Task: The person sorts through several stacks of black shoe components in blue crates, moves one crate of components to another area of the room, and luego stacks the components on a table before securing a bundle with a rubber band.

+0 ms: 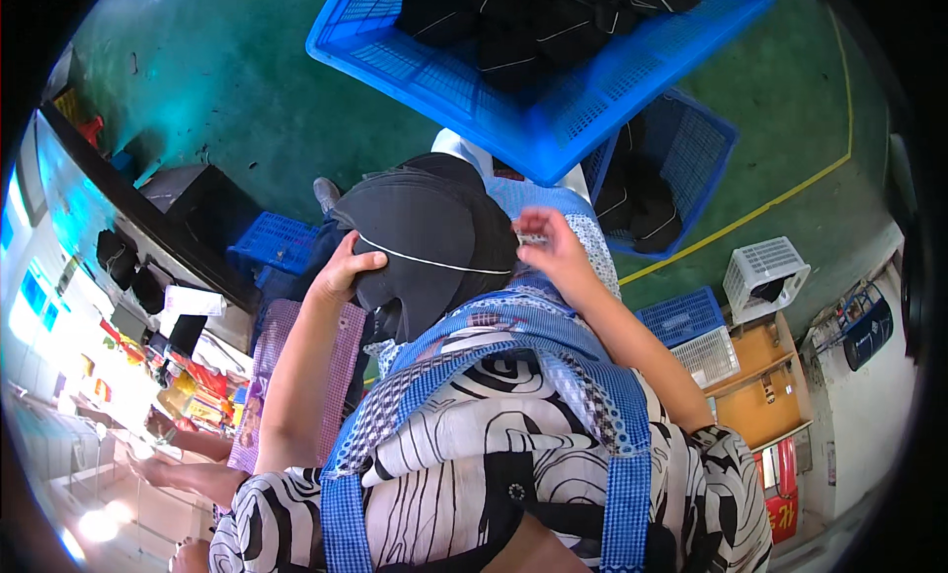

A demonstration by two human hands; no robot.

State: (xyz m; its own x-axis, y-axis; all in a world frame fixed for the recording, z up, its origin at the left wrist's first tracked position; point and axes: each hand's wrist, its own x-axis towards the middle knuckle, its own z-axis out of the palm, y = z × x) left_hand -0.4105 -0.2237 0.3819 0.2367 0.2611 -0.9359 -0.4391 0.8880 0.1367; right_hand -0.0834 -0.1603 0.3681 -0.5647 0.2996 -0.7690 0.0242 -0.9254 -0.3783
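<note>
On the lap, left hand (pixel 344 270) gripping dark cap (pixel 420 239), right hand (pixel 549 247) at its edge

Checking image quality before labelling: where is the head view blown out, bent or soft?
Head view: glare whites out the lower-left corner beside the workbench; fisheye bends the yellow floor line and darkens the rim; the right hand looks slightly soft; the black cap stays sharp.

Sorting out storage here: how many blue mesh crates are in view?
4, possibly more hidden: a big blue crate at top holding dark items, one just below it, a small one left of the black cap, one on the right.
</note>
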